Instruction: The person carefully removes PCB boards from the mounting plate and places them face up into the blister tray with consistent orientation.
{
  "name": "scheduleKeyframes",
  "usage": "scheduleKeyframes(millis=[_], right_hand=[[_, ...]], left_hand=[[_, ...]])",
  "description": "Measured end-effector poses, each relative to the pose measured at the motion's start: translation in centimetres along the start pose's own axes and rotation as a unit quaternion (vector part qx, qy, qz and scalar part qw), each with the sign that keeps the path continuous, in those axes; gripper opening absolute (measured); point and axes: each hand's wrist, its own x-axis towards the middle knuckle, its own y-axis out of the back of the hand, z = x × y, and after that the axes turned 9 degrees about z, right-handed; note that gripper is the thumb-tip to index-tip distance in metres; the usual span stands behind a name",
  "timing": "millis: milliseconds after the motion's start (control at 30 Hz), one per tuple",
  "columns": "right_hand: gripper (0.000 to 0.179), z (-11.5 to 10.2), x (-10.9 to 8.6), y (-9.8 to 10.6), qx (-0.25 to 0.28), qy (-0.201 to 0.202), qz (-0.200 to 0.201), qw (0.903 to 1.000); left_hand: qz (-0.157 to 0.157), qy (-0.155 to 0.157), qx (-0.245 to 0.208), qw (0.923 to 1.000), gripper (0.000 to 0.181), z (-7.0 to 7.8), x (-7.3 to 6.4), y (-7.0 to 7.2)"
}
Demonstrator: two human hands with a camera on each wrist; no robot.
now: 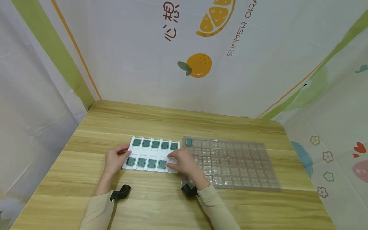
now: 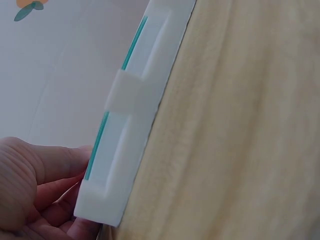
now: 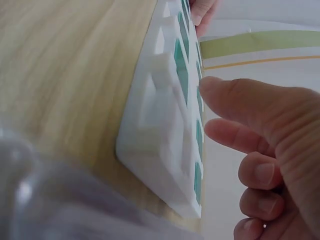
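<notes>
A white tray (image 1: 149, 152) with two rows of pockets lies on the table, most pockets filled with green square chips (image 1: 155, 144). My left hand (image 1: 114, 159) grips the tray's left end; in the left wrist view the thumb (image 2: 65, 162) lies along the edge with curled fingers beside it. Over the tray's right end is my right hand (image 1: 186, 163), thumb and forefinger apart with nothing seen between them. A bare pocket (image 3: 160, 107) shows at the tray's near right corner. To the right, a clear plastic tray (image 1: 233, 164) holds one green chip (image 1: 189, 142) in its far left cell.
The wooden table (image 1: 149, 204) carries both trays, which lie close side by side. Printed curtains (image 1: 138, 70) hang behind the table and at its sides. Black wrist mounts (image 1: 124, 191) sit on both forearms.
</notes>
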Motion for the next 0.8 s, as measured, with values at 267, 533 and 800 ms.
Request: scheduleKeyframes(millis=[267,533,800], right_hand=[[0.026,-0.4,0.2,-0.5,0.009,-0.005,-0.020,0.9998],[0.025,-0.7,0.2,-1.1,0.004,0.020,-0.007,0.9998],[0.023,-0.9,0.3,-1.4,0.005,0.013,-0.016,0.9998]], left_hand=[[-0.003,0.002,0.004,1.0000,0.024,-0.2,0.1,-0.1],[-0.003,-0.003,0.004,1.0000,0.025,-0.1,0.1,0.0],[-0.001,0.010,-0.008,0.9999,0.024,0.2,0.0,0.0]])
